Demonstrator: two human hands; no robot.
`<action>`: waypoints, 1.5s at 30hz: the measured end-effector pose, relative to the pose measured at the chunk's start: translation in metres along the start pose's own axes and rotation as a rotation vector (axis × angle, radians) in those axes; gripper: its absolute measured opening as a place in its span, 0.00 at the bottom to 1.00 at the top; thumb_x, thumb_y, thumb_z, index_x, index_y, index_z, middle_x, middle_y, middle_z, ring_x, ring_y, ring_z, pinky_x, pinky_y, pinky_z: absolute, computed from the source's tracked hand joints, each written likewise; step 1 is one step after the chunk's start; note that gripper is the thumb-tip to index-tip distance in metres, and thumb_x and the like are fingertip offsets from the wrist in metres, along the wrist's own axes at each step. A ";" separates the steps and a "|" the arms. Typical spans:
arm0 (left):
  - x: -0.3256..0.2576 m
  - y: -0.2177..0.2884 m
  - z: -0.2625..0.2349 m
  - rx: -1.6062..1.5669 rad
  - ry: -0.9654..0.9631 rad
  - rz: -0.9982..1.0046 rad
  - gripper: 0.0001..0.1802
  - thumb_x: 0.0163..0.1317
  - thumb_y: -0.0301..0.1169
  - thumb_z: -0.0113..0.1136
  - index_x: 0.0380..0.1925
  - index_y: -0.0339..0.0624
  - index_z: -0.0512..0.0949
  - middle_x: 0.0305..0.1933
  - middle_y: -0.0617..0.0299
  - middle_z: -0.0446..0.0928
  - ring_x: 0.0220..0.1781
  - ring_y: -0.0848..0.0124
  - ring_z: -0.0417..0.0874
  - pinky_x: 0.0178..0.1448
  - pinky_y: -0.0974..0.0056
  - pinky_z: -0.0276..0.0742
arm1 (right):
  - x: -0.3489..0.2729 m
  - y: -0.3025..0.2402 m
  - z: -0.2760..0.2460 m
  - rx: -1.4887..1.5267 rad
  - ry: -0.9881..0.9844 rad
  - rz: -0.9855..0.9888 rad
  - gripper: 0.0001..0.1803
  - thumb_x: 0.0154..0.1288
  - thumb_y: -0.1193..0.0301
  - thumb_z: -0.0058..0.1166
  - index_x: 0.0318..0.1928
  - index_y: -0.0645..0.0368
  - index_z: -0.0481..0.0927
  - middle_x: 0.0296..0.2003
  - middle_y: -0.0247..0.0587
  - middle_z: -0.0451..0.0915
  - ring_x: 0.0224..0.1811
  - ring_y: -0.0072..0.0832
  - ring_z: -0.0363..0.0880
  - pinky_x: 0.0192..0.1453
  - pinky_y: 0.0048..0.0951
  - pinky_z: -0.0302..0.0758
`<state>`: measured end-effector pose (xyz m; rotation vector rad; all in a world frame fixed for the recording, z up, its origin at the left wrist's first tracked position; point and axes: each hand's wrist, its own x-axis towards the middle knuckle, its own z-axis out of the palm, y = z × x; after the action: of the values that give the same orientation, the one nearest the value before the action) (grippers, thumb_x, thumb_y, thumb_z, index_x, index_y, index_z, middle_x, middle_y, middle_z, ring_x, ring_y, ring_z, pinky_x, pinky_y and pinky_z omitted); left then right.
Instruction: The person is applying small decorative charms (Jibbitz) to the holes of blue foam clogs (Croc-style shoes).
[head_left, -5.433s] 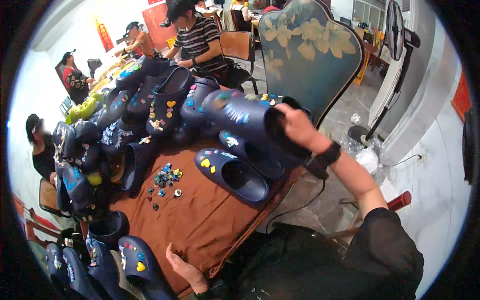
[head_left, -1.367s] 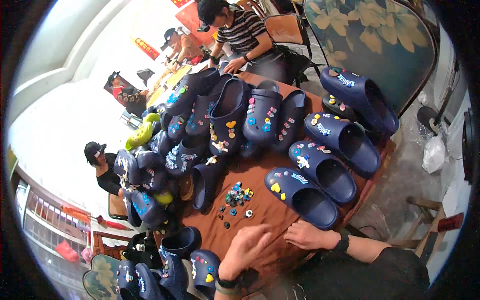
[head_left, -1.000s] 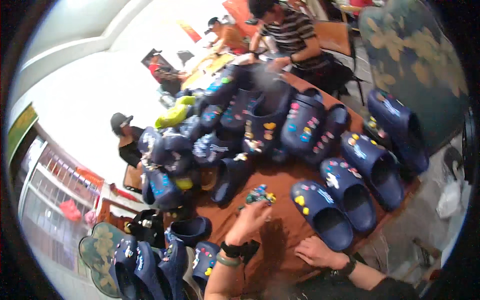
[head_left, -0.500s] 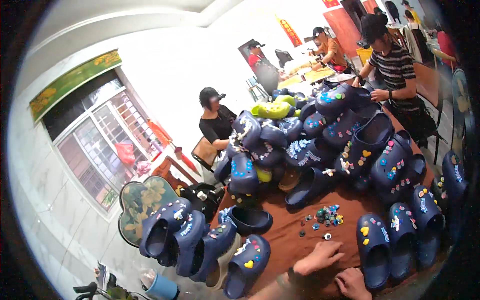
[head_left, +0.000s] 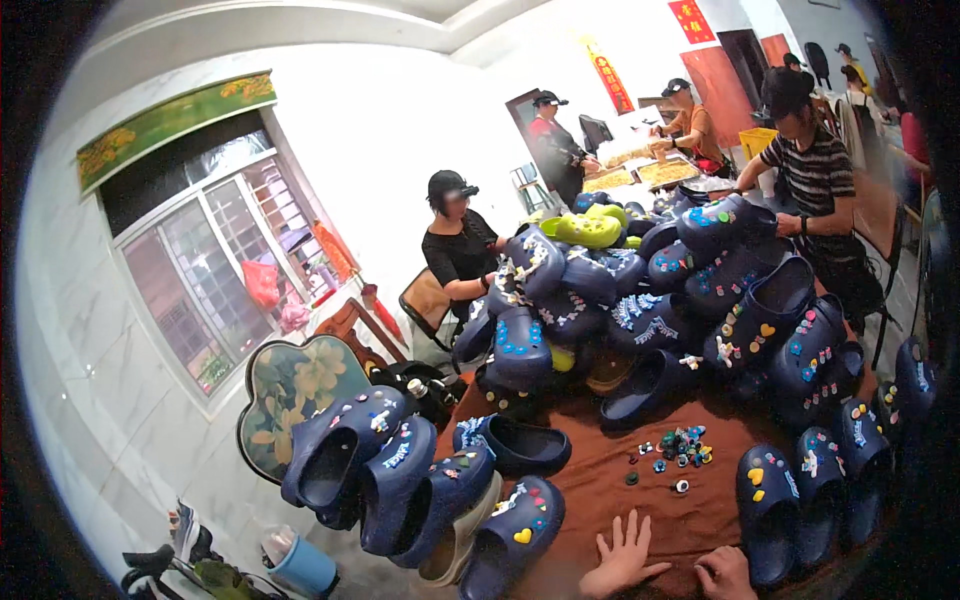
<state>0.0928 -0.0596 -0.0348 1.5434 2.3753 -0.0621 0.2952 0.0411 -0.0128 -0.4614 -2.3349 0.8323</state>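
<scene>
My left hand lies over the brown cloth at the near edge of the table, fingers spread wide and nothing in it. Close to its right, my right hand rests with bent fingers; whatever they hold, if anything, is hidden. Ahead of both hands is a small heap of colourful shoe charms, with a black-and-white charm apart from it on the near side. A navy clog with a yellow heart charm stands left of my left hand. Another navy clog lies right of my right hand.
A tall pile of decorated navy clogs covers the far table, with lime-green clogs on top. More clogs line the left edge. A person in black sits far left; a person in stripes works far right.
My left hand has turned and spread its fingers, which pointed right before and now point away from me. My right hand keeps its bent fingers. The whole view has shifted slightly.
</scene>
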 end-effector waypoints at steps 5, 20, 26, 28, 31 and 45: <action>0.047 -0.010 0.015 -0.089 0.294 -0.113 0.66 0.49 0.76 0.45 0.70 0.29 0.43 0.74 0.32 0.34 0.74 0.30 0.32 0.61 0.18 0.34 | -0.003 -0.008 -0.004 0.014 0.013 0.022 0.04 0.59 0.78 0.55 0.35 0.63 0.77 0.31 0.51 0.75 0.37 0.50 0.74 0.42 0.42 0.71; 0.129 -0.015 -0.043 -0.178 0.271 -0.402 0.57 0.56 0.73 0.39 0.72 0.39 0.46 0.75 0.35 0.37 0.75 0.35 0.33 0.63 0.20 0.33 | -0.004 0.009 0.019 -0.007 0.019 0.101 0.04 0.53 0.80 0.58 0.29 0.62 0.76 0.25 0.44 0.73 0.28 0.39 0.73 0.32 0.34 0.68; 0.104 -0.011 -0.035 -0.110 0.313 -0.252 0.54 0.58 0.71 0.38 0.71 0.37 0.49 0.74 0.33 0.40 0.74 0.33 0.36 0.66 0.24 0.33 | -0.013 0.012 0.016 -0.035 0.034 0.127 0.05 0.54 0.78 0.59 0.31 0.61 0.76 0.27 0.46 0.74 0.33 0.44 0.75 0.37 0.37 0.71; 0.098 -0.011 -0.021 -0.027 0.412 -0.195 0.54 0.58 0.70 0.39 0.70 0.35 0.51 0.72 0.30 0.44 0.73 0.31 0.40 0.68 0.27 0.35 | -0.013 0.016 0.016 -0.091 0.048 0.066 0.05 0.55 0.78 0.58 0.32 0.61 0.76 0.29 0.47 0.76 0.35 0.45 0.75 0.39 0.37 0.71; 0.078 -0.030 -0.012 -0.002 0.397 -0.215 0.53 0.59 0.69 0.40 0.70 0.34 0.51 0.72 0.30 0.44 0.73 0.32 0.40 0.70 0.31 0.36 | 0.002 0.007 0.018 -0.042 0.016 0.012 0.06 0.54 0.76 0.60 0.33 0.60 0.77 0.30 0.45 0.77 0.36 0.44 0.76 0.41 0.38 0.72; -0.009 -0.004 0.004 0.042 0.339 -0.100 0.48 0.62 0.64 0.44 0.68 0.34 0.55 0.71 0.29 0.47 0.72 0.34 0.47 0.70 0.34 0.43 | -0.018 0.001 0.016 -0.127 0.066 0.046 0.07 0.54 0.79 0.59 0.34 0.59 0.77 0.31 0.45 0.76 0.35 0.44 0.75 0.40 0.38 0.72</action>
<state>0.0938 -0.0703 -0.0362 1.5569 2.7269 0.1403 0.2984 0.0258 -0.0304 -0.5897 -2.3325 0.6825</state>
